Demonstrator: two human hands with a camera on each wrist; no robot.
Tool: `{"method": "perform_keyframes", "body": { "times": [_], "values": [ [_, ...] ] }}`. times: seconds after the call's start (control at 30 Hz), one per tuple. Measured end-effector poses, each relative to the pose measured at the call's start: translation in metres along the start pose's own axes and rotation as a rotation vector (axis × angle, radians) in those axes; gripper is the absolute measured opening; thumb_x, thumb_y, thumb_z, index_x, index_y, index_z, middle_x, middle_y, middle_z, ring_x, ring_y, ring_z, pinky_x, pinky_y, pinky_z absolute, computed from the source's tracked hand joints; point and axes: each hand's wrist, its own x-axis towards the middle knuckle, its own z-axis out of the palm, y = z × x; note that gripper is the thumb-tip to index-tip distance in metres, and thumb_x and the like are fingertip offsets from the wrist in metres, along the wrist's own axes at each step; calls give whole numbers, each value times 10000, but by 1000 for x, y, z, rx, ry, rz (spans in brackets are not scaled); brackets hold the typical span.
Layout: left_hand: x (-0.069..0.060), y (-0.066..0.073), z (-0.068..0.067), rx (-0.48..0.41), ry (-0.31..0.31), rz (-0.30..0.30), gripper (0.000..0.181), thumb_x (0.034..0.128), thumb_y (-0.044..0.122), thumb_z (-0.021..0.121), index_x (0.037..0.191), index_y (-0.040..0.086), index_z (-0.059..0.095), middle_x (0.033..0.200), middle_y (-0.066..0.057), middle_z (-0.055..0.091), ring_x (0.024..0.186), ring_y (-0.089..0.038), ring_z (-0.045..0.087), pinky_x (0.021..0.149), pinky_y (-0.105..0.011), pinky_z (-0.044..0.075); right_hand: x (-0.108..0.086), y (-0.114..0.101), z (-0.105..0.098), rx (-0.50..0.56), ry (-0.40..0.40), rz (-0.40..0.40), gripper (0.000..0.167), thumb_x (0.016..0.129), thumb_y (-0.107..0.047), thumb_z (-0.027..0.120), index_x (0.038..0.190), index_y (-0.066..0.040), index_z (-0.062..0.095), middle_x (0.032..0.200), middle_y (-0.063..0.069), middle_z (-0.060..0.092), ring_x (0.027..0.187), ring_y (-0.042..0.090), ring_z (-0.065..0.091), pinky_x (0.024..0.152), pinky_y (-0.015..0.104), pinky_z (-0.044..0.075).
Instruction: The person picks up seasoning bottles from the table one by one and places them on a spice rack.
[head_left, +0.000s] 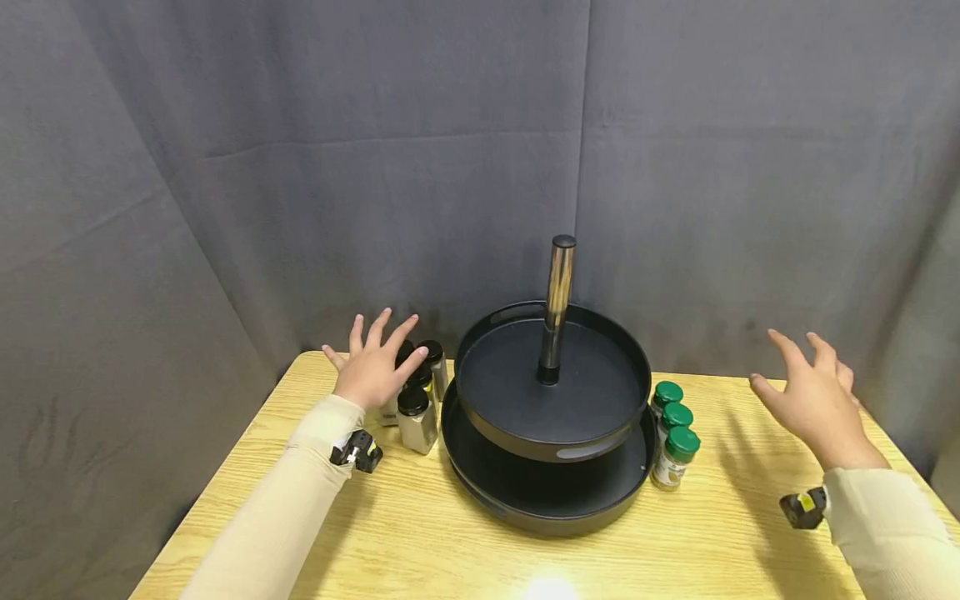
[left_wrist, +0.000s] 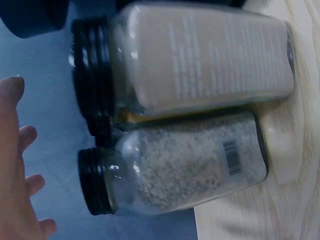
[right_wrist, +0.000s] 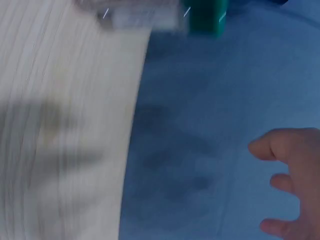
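My left hand (head_left: pixel 371 371), fingers spread, hovers beside a group of black-capped spice jars (head_left: pixel 417 423) at the left and holds nothing. In the left wrist view a jar of pale powder (left_wrist: pixel 210 55) stands beside one with speckled seasoning (left_wrist: pixel 195 165); the fingers (left_wrist: pixel 15 165) are apart from both. My right hand (head_left: pixel 816 404) is raised over the table's right side, fingers apart and bare. Nearest to it stand three green-capped spice jars (head_left: pixel 681 446) in a row. Between the hands is a black two-tier round tray (head_left: pixel 551 523) with an upright wood-and-black handle (head_left: pixel 558 292).
A light wooden table (head_left: pixel 420 533) carries everything. Grey curtains (head_left: pixel 390 200) hang right behind its back edge and along the left side. The handle rises high above the upper tier (head_left: pixel 502 375). A black camera (head_left: pixel 357 452) is strapped to each wrist.
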Motion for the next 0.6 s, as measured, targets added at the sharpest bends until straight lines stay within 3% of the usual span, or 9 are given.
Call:
{"method": "perform_keyframes", "body": {
  "times": [0.27, 0.37, 0.47, 0.53, 0.6],
  "values": [
    [-16, 6, -3, -95, 103, 68, 608, 1043, 545, 449, 1586, 293, 342, 1672, -117, 186, 1528, -449, 35, 1057, -837, -2, -38, -40, 6, 166, 227, -93, 579, 965, -139, 583, 1482, 55, 411, 1493, 404, 254, 1304, 639, 282, 929, 741, 322],
    [-23, 8, -2, -108, 156, 99, 576, 1049, 494, 480, 1568, 265, 383, 1647, -132, 258, 1523, -427, 118, 1093, -805, 59, -56, -58, 11, 235, 319, -135, 507, 938, -78, 616, 1418, 44, 504, 1430, 346, 370, 1243, 534, 408, 926, 423, 460],
    [-29, 10, -1, -122, 203, 128, 547, 1050, 447, 507, 1543, 222, 432, 1618, -157, 316, 1505, -428, 194, 1118, -767, 122, -74, -76, 19, 295, 378, -161, 477, 913, -41, 650, 1379, 11, 562, 1379, 267, 444, 1148, 330, 507, 794, 90, 372],
    [-34, 11, 1, -129, 237, 148, 522, 1046, 418, 531, 1512, 188, 478, 1590, -174, 360, 1485, -437, 247, 1131, -729, 173, -86, -87, 24, 339, 392, -178, 472, 899, -17, 663, 1364, -6, 583, 1347, 224, 470, 1108, 143, 523, 793, -7, 343],
    [-39, 11, 3, -136, 270, 167, 493, 1041, 386, 554, 1471, 146, 523, 1557, -195, 402, 1457, -447, 299, 1137, -689, 221, -98, -96, 30, 361, 389, -190, 464, 890, -1, 671, 1348, -15, 599, 1328, 191, 484, 1063, -20, 491, 803, -28, 357]
  ]
}}
